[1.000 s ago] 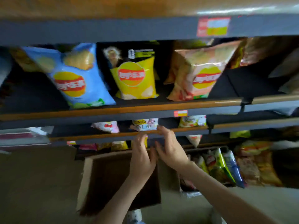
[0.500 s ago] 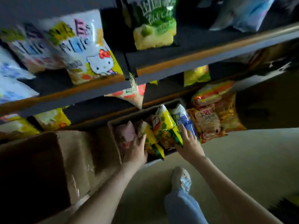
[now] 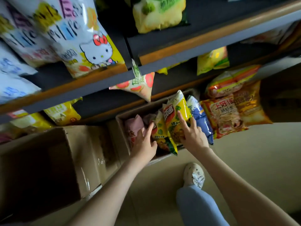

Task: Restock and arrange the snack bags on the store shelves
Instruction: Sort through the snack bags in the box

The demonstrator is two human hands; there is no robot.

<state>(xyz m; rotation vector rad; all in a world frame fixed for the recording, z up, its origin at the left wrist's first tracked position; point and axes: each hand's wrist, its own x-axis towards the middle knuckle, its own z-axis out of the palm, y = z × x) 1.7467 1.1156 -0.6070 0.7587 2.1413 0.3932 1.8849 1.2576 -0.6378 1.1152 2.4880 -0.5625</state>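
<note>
A small cardboard box (image 3: 121, 128) on the floor holds several upright snack bags: pink ones at the left, two yellow-green bags (image 3: 177, 118) in the middle and a blue bag (image 3: 199, 118) at the right. My left hand (image 3: 145, 142) reaches into the box with straight fingers, touching the pink bag (image 3: 133, 128) and the smaller yellow bag (image 3: 158, 129). My right hand (image 3: 193, 136) lies against the taller yellow-green bag, index finger stretched up its front, thumb side hidden.
A large open cardboard box (image 3: 78, 160) stands at the left. Shelves above carry a Hello Kitty bag (image 3: 91, 46), a green-yellow bag (image 3: 156, 15) and a hanging tomato-print bag (image 3: 138, 85). Orange noodle packs (image 3: 231, 111) fill the low shelf at right. My shoe (image 3: 193, 175) is on the floor.
My view dropped from the upper chip shelves to the floor box. Both hands came down from the shelf edge into the box and now sit against the bags.
</note>
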